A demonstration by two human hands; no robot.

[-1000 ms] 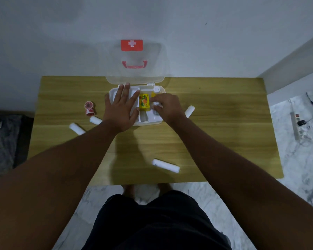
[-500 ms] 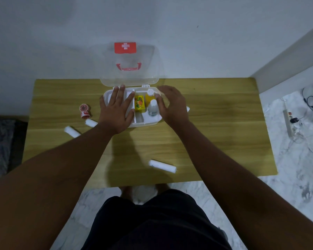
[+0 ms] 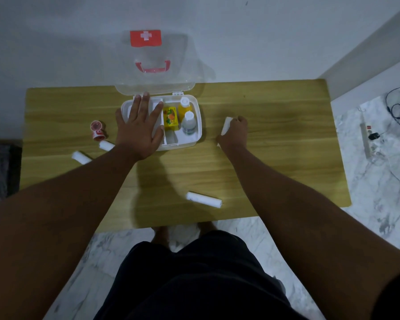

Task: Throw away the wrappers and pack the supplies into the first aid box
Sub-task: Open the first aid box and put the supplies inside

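Observation:
The white first aid box (image 3: 195,137) stands open at the table's far middle, its clear lid (image 3: 155,63) leaning on the wall. Inside are a yellow packet (image 3: 170,115), an orange bottle (image 3: 184,105) and a clear bottle (image 3: 189,123). My left hand (image 3: 139,130) lies flat, fingers spread, over the box's left side. My right hand (image 3: 234,132) is just right of the box, fingers closed around a white bandage roll (image 3: 226,125) on the table. Three more white rolls lie loose: one near the front edge (image 3: 203,199), two at the left (image 3: 81,157) (image 3: 106,145).
A red and white tape roll (image 3: 97,131) lies left of the box. The wooden table (image 3: 286,139) stands against a white wall. A power strip with cables (image 3: 371,139) lies on the marble floor at the right. My feet show under the table's front edge.
My right hand has left the box, where it set the clear bottle, and moved right onto the white roll beside it. My left hand has stayed on the box.

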